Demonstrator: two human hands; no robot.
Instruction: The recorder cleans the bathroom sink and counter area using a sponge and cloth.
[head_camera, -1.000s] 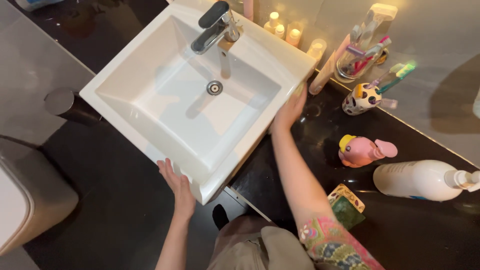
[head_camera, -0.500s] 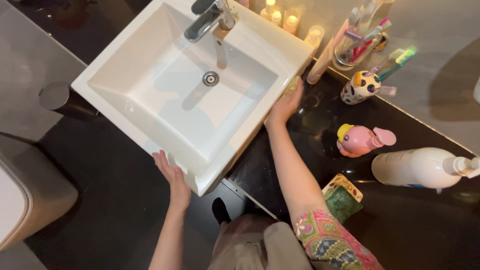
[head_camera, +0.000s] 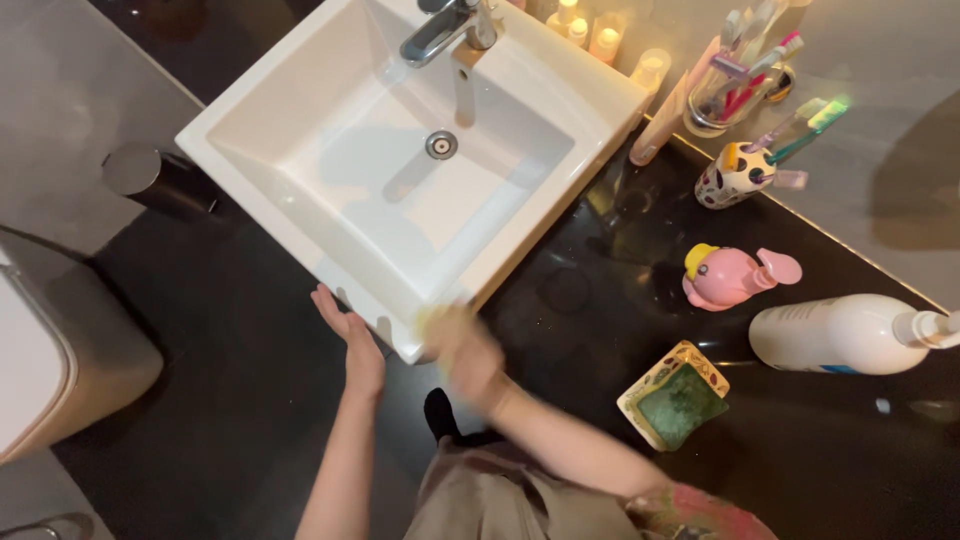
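Dark bathroom floor on the far left, with a pale rounded fixture (head_camera: 40, 370) at the edge and a small round metal canister (head_camera: 150, 175) beside it. White square sink (head_camera: 560, 80) sits angled on the black table (head_camera: 600, 300), with a chrome tap (head_camera: 445, 30) at the top and the drain (head_camera: 441, 145) mid-basin; the basin looks dry. Left hand (head_camera: 355, 345) lies flat against the sink's near front wall, fingers apart and extended, gripping nothing. Right hand (head_camera: 465, 355) is at the near corner of the rim and heavily motion-blurred. There is a yellowish smear (head_camera: 435, 325) at its fingers, maybe a cloth or sponge, but I can't tell what it is or whether the fingers are closed on it. My read: the step in hand is work on the sink's front corner, with the left hand bracing and the right hand sweeping. Any further pass along the rim calls for the left hand to stay clear of the sweep path. Further right there's a patterned dish with a green pad (head_camera: 675, 405), a pink toy (head_camera: 730, 275), a spotted toothbrush holder (head_camera: 735, 175) and a white pump bottle (head_camera: 850, 335) lying on its side, all well apart from both hands.
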